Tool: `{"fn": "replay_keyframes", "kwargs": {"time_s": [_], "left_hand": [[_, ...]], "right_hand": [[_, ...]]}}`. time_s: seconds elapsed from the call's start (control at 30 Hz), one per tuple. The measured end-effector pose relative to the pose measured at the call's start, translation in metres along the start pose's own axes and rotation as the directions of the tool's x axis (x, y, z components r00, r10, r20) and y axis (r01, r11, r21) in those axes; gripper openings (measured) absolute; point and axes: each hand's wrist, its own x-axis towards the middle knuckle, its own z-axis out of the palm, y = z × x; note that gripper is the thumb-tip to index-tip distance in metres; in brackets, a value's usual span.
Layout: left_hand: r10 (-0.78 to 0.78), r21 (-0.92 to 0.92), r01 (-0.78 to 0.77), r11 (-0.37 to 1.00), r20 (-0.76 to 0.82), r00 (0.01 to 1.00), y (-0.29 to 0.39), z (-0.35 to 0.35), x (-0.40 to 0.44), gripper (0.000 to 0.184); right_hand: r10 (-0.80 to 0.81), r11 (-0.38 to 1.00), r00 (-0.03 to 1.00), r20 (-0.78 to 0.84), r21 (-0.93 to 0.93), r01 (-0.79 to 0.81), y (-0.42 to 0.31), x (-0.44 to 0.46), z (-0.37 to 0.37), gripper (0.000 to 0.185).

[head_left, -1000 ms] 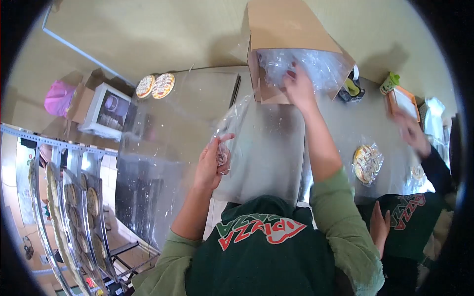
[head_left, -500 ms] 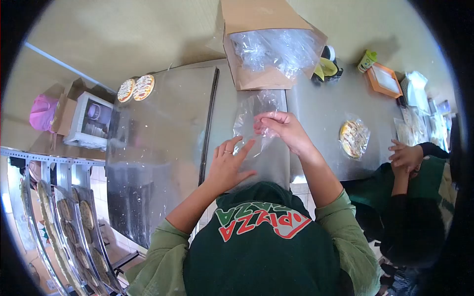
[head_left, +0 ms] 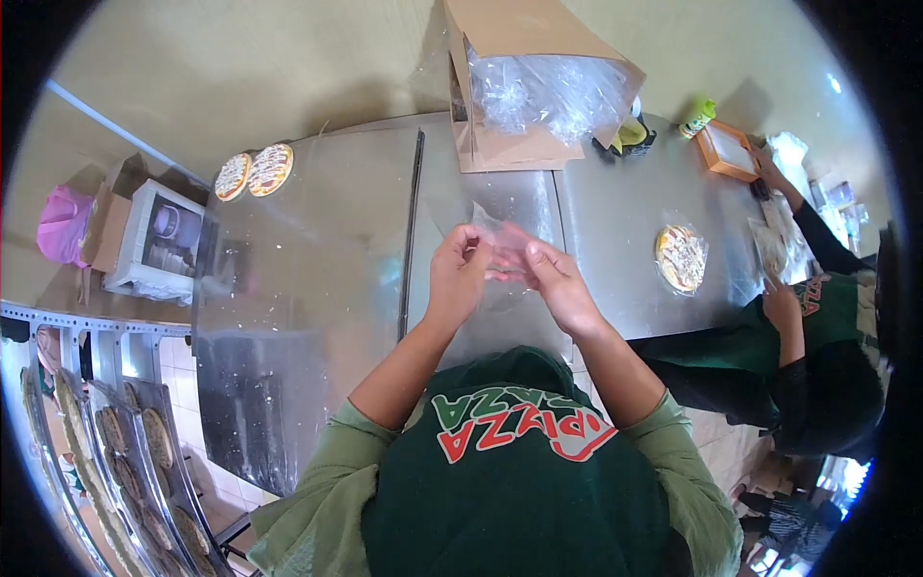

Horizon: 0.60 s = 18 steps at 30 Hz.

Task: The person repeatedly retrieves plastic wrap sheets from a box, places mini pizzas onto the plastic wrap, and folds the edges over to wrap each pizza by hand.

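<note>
Between my two hands is a clear plastic bag (head_left: 493,229), held over the metal table in front of me. My left hand (head_left: 460,271) pinches its left side with bent fingers. On the other side my right hand (head_left: 558,281) grips the bag between thumb and fingers. The film is see-through, so its full outline is hard to make out. Just beyond stands an open cardboard box (head_left: 524,159) stuffed with crumpled clear bags (head_left: 548,94).
Two topped pizzas (head_left: 270,168) lie at the table's far left. A bagged pizza (head_left: 681,258) rests to the right. A co-worker's arm (head_left: 812,221) reaches toward an orange tray (head_left: 728,151). A rack (head_left: 144,423) with pizza bases stands lower left.
My left hand has risen to the bag and now grips it beside my right hand. The bag looks more bunched. The co-worker's hands have parted, one reaching to the orange tray.
</note>
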Motion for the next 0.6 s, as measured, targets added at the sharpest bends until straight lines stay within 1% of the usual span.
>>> {"fn": "replay_keyframes", "kwargs": {"time_s": [0.03,0.07,0.1,0.13,0.17,0.27,0.3,0.33,0.37,0.4,0.43,0.47,0.5,0.53,0.57,0.6], "left_hand": [[-0.070,-0.121,0.068,0.990,-0.016,0.997,0.005,0.002,-0.002,0.010],[-0.143,-0.239,0.133,0.962,-0.024,0.989,0.010,0.003,-0.003,0.009],[-0.196,-0.341,0.190,0.921,0.018,0.980,0.015,-0.001,-0.005,0.009],[-0.246,-0.434,0.250,0.866,0.065,0.967,0.020,-0.006,-0.007,0.009],[-0.290,-0.517,0.307,0.799,0.116,0.950,0.022,-0.008,-0.007,0.009],[-0.247,-0.641,0.331,0.692,0.221,0.943,-0.009,-0.013,-0.007,0.015],[-0.195,-0.546,0.225,0.807,0.113,0.974,-0.011,-0.008,-0.007,0.018],[-0.123,-0.424,0.117,0.898,0.014,0.992,-0.012,-0.002,-0.004,0.021],[-0.034,-0.283,0.012,0.959,-0.075,0.997,-0.015,0.005,-0.002,0.023],[0.065,-0.169,-0.084,0.982,-0.117,0.991,-0.021,0.012,0.000,0.026],[0.164,-0.048,-0.173,0.984,-0.148,0.975,-0.031,0.018,0.003,0.028],[0.263,0.076,-0.253,0.964,-0.169,0.950,-0.038,0.023,0.003,0.031],[0.133,-0.064,-0.147,0.987,-0.178,0.975,-0.030,0.027,-0.002,0.031],[0.001,-0.201,-0.035,0.979,-0.168,0.986,-0.011,0.031,-0.009,0.031],[-0.132,-0.331,0.080,0.940,-0.140,0.981,0.000,0.031,-0.014,0.031],[-0.158,-0.324,0.097,0.941,-0.166,0.973,-0.003,0.026,-0.012,0.033]], "right_hand": [[-0.069,0.984,0.995,-0.072,-0.168,0.056,0.000,0.000,-0.003,0.032],[-0.148,0.938,0.980,-0.132,-0.333,0.096,-0.001,0.000,-0.007,0.029],[-0.243,0.847,0.962,-0.126,-0.512,0.147,0.001,0.000,-0.015,0.025],[-0.332,0.721,0.937,-0.104,-0.669,0.181,0.006,0.000,-0.026,0.022],[-0.412,0.565,0.909,-0.065,-0.801,0.199,0.010,0.000,-0.034,0.019],[-0.473,0.596,0.872,-0.126,-0.775,0.212,0.015,0.007,-0.049,0.013],[-0.327,0.818,0.913,-0.244,-0.557,0.144,0.016,0.011,-0.051,0.013],[-0.150,0.957,0.938,-0.312,-0.282,0.059,0.016,0.017,-0.051,0.012],[0.040,0.999,0.946,-0.322,0.019,-0.036,0.017,0.020,-0.049,0.012],[0.107,0.980,0.954,-0.282,0.191,-0.053,0.013,0.015,-0.038,0.011],[0.169,0.931,0.958,-0.230,0.358,-0.078,0.003,0.003,-0.018,0.010],[0.224,0.852,0.960,-0.168,0.513,-0.109,-0.007,-0.010,-0.002,0.010],[0.249,0.838,0.957,-0.148,0.529,-0.136,-0.009,-0.012,-0.006,0.008],[0.273,0.823,0.953,-0.129,0.545,-0.162,-0.010,-0.014,-0.009,0.009],[0.299,0.861,0.896,-0.328,0.497,-0.106,0.004,0.001,-0.038,0.009],[0.301,0.900,0.804,-0.512,0.430,-0.063,0.023,0.013,-0.070,0.010]]}}
